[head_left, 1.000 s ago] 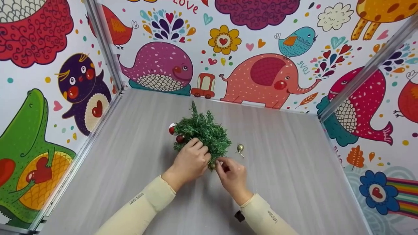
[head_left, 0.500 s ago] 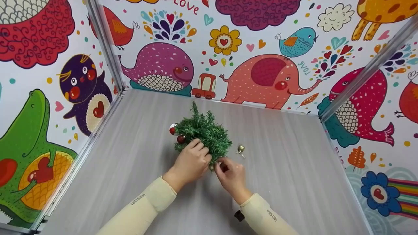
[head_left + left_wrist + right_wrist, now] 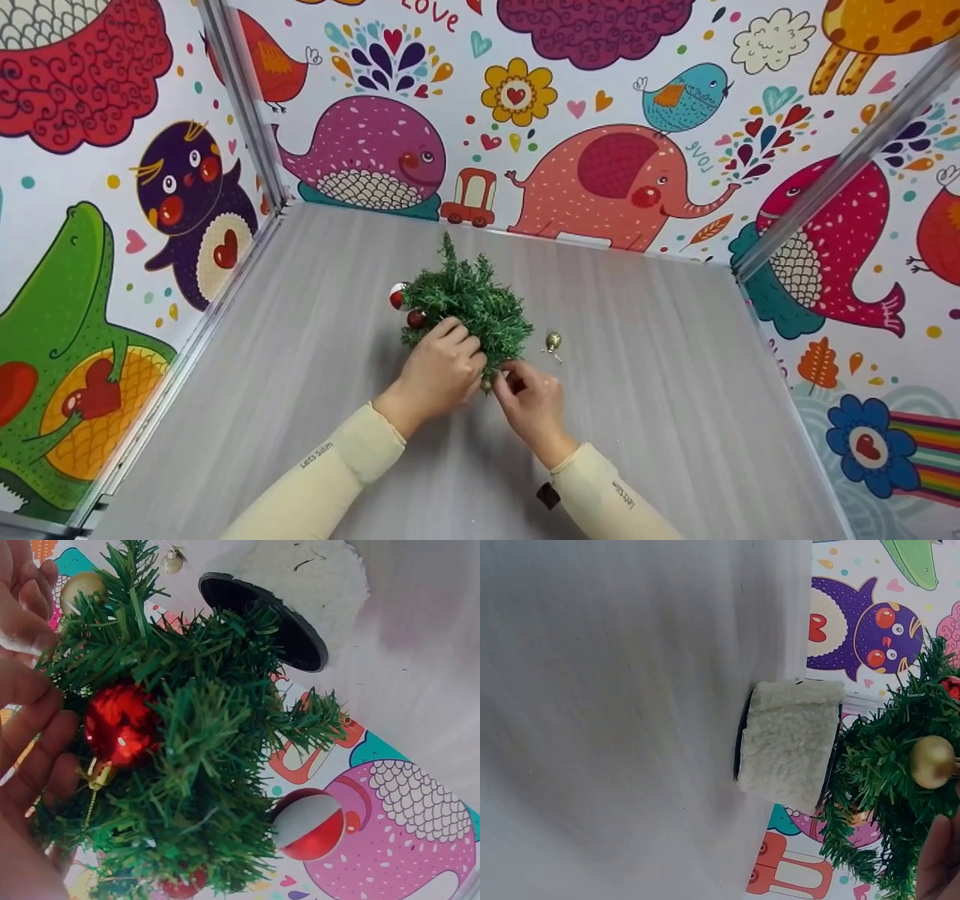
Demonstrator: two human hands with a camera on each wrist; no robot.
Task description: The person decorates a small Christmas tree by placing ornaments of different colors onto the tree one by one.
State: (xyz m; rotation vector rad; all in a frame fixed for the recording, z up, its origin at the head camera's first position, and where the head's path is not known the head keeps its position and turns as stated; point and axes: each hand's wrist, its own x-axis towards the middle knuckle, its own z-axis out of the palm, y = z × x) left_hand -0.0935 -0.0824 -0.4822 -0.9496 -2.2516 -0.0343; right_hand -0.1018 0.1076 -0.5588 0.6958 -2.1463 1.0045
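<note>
A small artificial Christmas tree stands on the table in the head view. My left hand grips a front branch with curled fingers, which lie among the needles in the left wrist view. My right hand has thumb and forefinger pinched together at the top of a gold Christmas ball at the tree's lower front. The ball's thin loop is mostly hidden by the fingers. A shiny red ball hangs close to my left fingers, and a red-and-white ball hangs at the side.
A second gold ball lies on the grey table, right of the tree. The tree's base is a pot wrapped in white fleece with dark rims. Printed cartoon panels in metal frames wall the table's back and sides.
My right hand has shifted very slightly left, and the gold ball beside its fingertips shows a little less. The left hand and the tree stay in place.
</note>
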